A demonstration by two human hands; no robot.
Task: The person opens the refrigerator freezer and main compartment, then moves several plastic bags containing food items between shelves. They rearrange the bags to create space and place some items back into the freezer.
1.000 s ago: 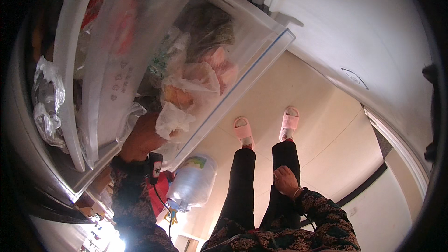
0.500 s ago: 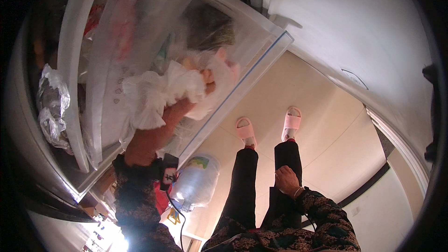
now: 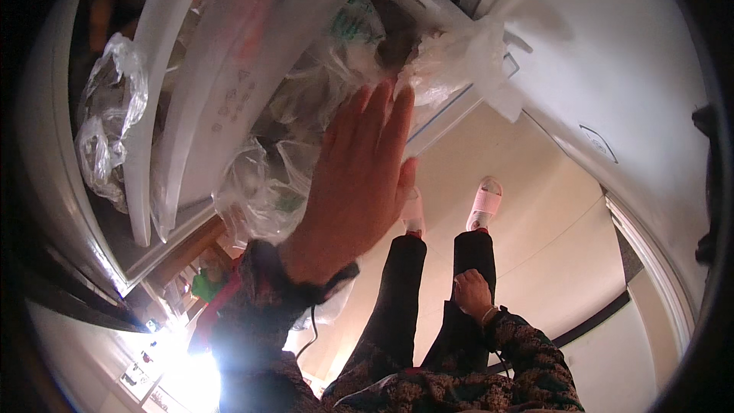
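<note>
My left hand [image 3: 352, 183] is spread flat, back upward, over the open translucent drawer [image 3: 428, 128], with its fingertips near a crumpled white plastic bag [image 3: 447, 61] that hangs over the drawer's right rim. Clear bags [image 3: 260, 191] lie to the left of the hand, and more bags, one with green marks [image 3: 352, 23], fill the drawer's upper part. Low at the right, my right hand [image 3: 472, 294] rests on my dark trouser leg [image 3: 474, 252] with its fingers loosely curled; whether it holds anything is hidden.
A white door [image 3: 612, 69] is at the right. Further translucent drawer fronts [image 3: 195, 107] and a silvery crumpled bag [image 3: 103, 160] are at the left. My feet in pink slippers [image 3: 487, 200] stand on beige floor tiles [image 3: 535, 237]. Bright light glares at the lower left.
My left hand has let go of the white bag, which now lies farther up and right at the rim. The hand has straightened its fingers. My right hand stays on my leg.
</note>
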